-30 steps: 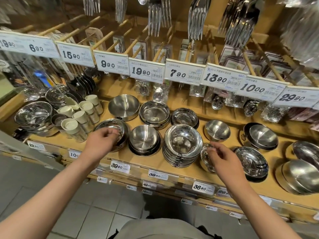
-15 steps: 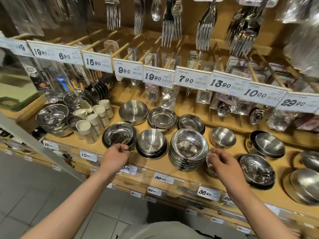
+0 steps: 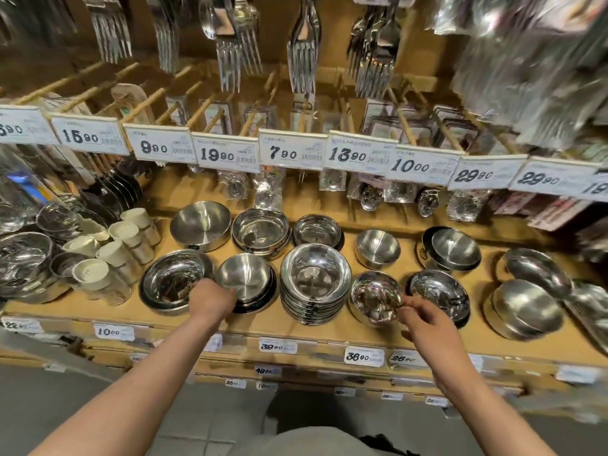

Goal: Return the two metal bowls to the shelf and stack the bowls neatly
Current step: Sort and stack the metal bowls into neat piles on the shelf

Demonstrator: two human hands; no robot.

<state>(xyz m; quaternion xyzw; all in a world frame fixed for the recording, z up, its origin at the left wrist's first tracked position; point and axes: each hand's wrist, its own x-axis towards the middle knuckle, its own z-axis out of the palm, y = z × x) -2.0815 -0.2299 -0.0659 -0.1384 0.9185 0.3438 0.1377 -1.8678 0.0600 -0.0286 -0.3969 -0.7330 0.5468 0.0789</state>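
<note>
A wide shiny metal bowl (image 3: 171, 283) sits front left on the wooden shelf (image 3: 250, 325), beside a brushed bowl (image 3: 245, 276) on its own stack. My left hand (image 3: 213, 299) lies between them. Its curled fingers are on the shiny bowl's right rim, and it covers the brushed bowl's near-left edge. A small shiny bowl (image 3: 373, 296) stands tilted at the front, right of a tall stack of rimmed bowls (image 3: 314, 281). My right hand (image 3: 424, 320) pinches its right rim with fingertips and thumb.
More steel bowls fill the shelf: three at the back (image 3: 260, 230), a small one (image 3: 378, 246), and others to the right (image 3: 439, 291) (image 3: 526, 306). White-lidded jars (image 3: 98, 274) stand left. Price tags (image 3: 291, 153) and hanging forks (image 3: 304, 57) overhang the back.
My left hand has slid right from the wide shiny bowl's near rim to the gap beside the brushed bowl. My right hand stays on the small bowl's rim. The camera has tilted up.
</note>
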